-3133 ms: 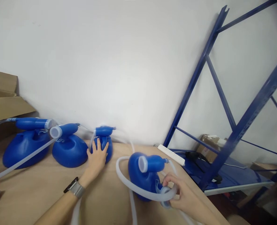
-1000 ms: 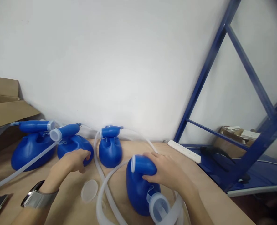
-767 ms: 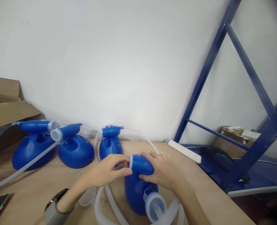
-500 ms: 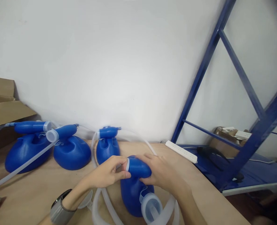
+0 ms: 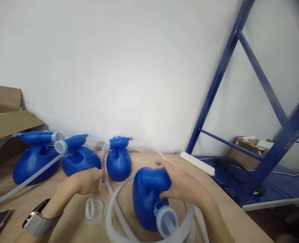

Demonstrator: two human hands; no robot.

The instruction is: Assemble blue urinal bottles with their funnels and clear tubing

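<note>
1. Clock places are read from the near blue bottle point(image 5: 146, 212), with twelve toward the wall. It rests on the desk point(image 5: 70, 216), its bare, threaded mouth facing nine.
2. The right hand point(image 5: 181, 181), at two, curves around the far end of the bottle's neck, thumb and fingers spread wide; how firmly it grips, I cannot tell.
3. The left hand point(image 5: 86, 182), between nine and ten, is half-curled with a gap between thumb and fingers. Nothing shows in its grasp.
4. The clear cap piece point(image 5: 98, 211), at nine, lies on the desk just beside the left hand, apart from the bottle.
5. A clear cup point(image 5: 166, 219) sits between four and five, and the pale hose point(image 5: 110, 216) loops past eight toward five.
6. Three more blue bottles, one of them a small bottle point(image 5: 119, 165), stand between nine and eleven.
7. The step in hand looks like work at the uncovered mouth. A next move there would seem to call for a steady neck under the right hand and a free left one, clear of the hose.
</note>
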